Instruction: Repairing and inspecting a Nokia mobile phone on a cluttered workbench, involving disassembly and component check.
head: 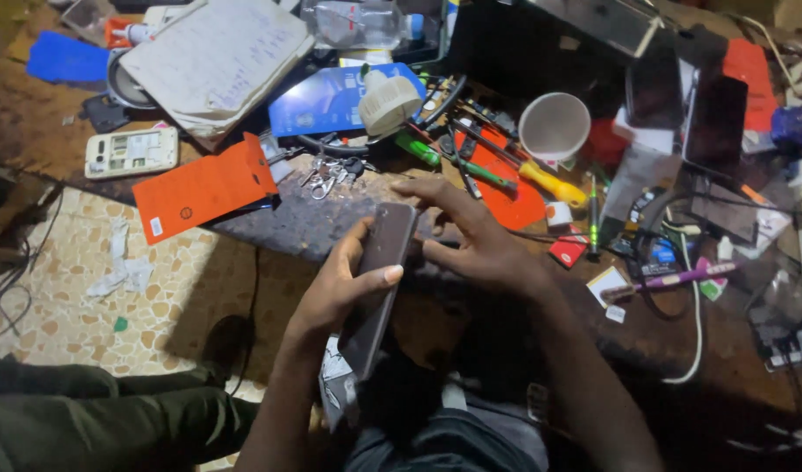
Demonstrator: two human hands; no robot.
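Note:
A dark slab-shaped phone [380, 280] is held on edge over my lap, at the near edge of a cluttered workbench [313, 223]. My left hand [335, 284] grips its left side, thumb across the back. My right hand [471, 236] is at the phone's upper right edge, fingers curled against it. Both hands touch the phone.
An orange card [204, 185] and a white opened phone [131, 152] lie left. Keys [326, 173], screwdrivers [514, 166], a white cup [554, 125], a blue box [326, 98] and papers [217, 57] crowd the bench. Cables [694, 306] trail right. Another person's dark-trousered leg [112, 411] is at lower left.

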